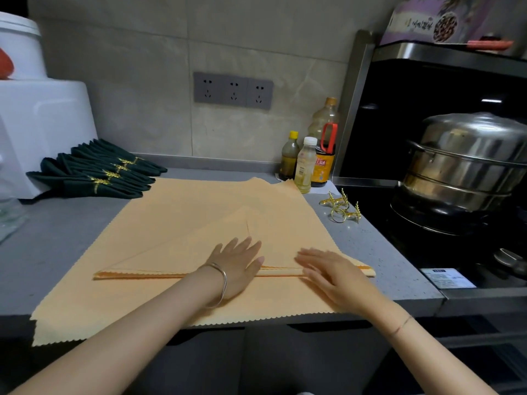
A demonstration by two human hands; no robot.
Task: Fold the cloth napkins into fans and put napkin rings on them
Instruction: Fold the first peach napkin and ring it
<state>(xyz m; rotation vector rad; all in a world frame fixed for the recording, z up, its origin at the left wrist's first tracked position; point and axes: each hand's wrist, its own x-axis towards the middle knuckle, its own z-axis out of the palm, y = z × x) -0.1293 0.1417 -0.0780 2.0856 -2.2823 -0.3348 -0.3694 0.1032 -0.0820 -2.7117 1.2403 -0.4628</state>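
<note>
While the pleat [159,274] of the orange napkin [216,212] is pressed beneath the flat, uncurled left hand [238,266] and right hand [330,270], it could be skewed by uneven pressure.

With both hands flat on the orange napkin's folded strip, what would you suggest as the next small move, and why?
I would probably pinch the folded strip with the left hand and right hand and turn it back for the next pleat. Only one narrow strip is creased, the orange napkin beyond lies flat, and the gold rings sit unused.
</note>
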